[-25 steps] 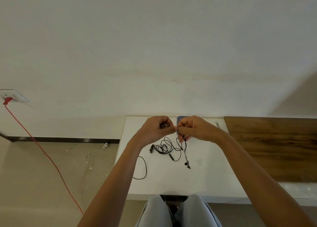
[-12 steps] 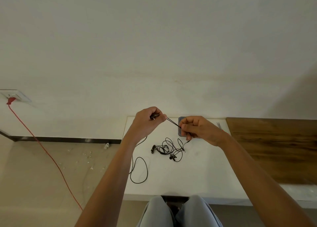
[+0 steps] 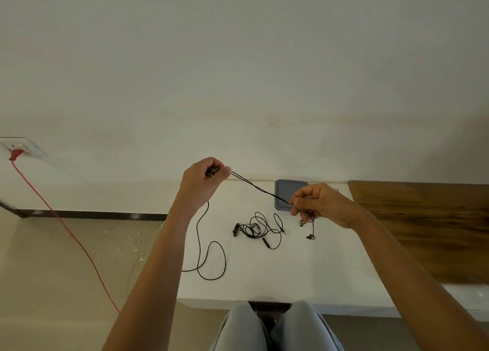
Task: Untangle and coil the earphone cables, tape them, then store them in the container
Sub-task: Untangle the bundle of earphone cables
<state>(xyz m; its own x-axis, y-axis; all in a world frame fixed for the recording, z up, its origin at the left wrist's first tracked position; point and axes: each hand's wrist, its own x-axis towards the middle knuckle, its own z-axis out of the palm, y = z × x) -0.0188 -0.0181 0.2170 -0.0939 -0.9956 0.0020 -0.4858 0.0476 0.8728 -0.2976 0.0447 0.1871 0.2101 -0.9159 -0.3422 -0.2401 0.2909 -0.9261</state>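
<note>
Head cam: thin black earphone cable (image 3: 260, 190) stretched taut above the white tabletop (image 3: 304, 271), left hand (image 3: 202, 181) pinching one end, right hand (image 3: 317, 203) pinching the other, buds dangling under it. Looks like untangling's nearly done on this one, so next is winding a neat coil. A second tangled black earphone set (image 3: 254, 230) lies by the blue-grey plastic container (image 3: 288, 189).
</note>
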